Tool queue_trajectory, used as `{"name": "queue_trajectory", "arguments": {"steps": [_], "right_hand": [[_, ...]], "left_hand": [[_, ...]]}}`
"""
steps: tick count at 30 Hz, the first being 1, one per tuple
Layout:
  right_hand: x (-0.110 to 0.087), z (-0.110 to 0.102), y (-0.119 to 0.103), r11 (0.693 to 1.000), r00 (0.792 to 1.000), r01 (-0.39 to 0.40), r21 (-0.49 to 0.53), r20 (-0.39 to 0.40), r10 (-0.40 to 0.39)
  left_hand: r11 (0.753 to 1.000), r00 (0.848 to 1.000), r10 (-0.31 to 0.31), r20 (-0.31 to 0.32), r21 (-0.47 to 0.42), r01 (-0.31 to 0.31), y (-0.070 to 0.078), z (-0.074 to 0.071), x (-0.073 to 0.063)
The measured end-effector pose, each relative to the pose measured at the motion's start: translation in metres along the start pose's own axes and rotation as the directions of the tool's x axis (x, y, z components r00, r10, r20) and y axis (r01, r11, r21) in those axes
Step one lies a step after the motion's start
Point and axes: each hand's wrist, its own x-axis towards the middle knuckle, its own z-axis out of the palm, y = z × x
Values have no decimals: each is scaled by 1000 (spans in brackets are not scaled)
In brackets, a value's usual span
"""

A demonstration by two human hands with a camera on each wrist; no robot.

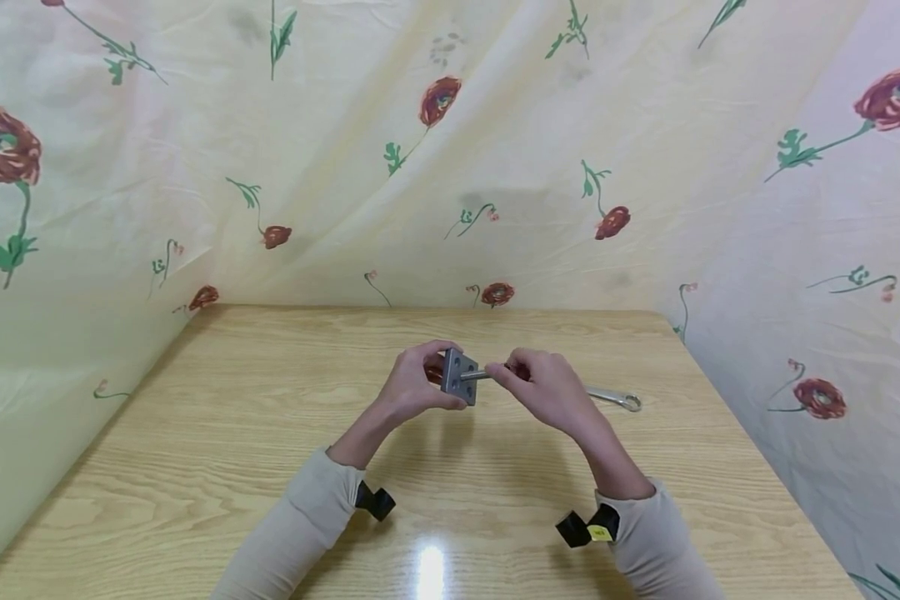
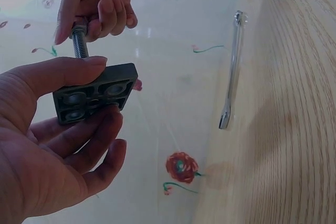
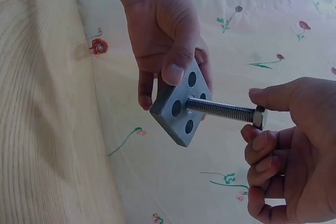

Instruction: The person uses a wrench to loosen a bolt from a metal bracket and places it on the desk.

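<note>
Above the table my left hand grips a grey square plate by its edges, thumb on one side and fingers on the other. Round holes sit near the plate's corners, and its back is recessed in the left wrist view. A long threaded bolt stands out from the middle of the plate. My right hand pinches the bolt's hex head between thumb and fingers. How deep the bolt's tip reaches into the plate is hidden.
A combination wrench lies on the wooden table, beyond and to the right of my right hand. Flower-printed cloth hangs along the back and both sides of the table.
</note>
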Motion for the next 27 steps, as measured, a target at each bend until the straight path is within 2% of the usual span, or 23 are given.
{"name": "queue_trajectory", "arguments": {"steps": [9,13,15,16,19,21,22,23,27], "right_hand": [[-2,-5,1,993,990,122,7,-70,-121],[-2,-4,2,982,977,186,-14,-106,-187],[-2,-3,2,966,955,251,-64,-144,-258],[-1,-3,3,950,937,294,-110,-164,-309],[0,-1,4,880,867,398,-259,-207,-453],[0,-1,5,843,839,428,-327,-204,-505],[0,-1,6,836,839,427,-345,-193,-509],[0,-2,6,838,848,419,-350,-178,-499],[-1,-4,5,885,922,320,-338,-102,-372]], "left_hand": [[1000,1000,-20,6,-8,20,0,0,1],[1000,1000,-21,9,-10,21,0,0,0],[1000,1000,-19,8,-13,19,0,0,0],[1000,1000,-19,6,-16,19,1,-1,0],[1000,1000,-19,-2,-23,19,1,-1,0],[1000,1000,-20,-7,-21,19,1,-2,0],[1000,1000,-23,-7,-19,23,1,-2,0],[1000,1000,-26,-7,-17,25,1,-2,0],[999,1000,-32,-2,-10,32,1,-2,0]]}}
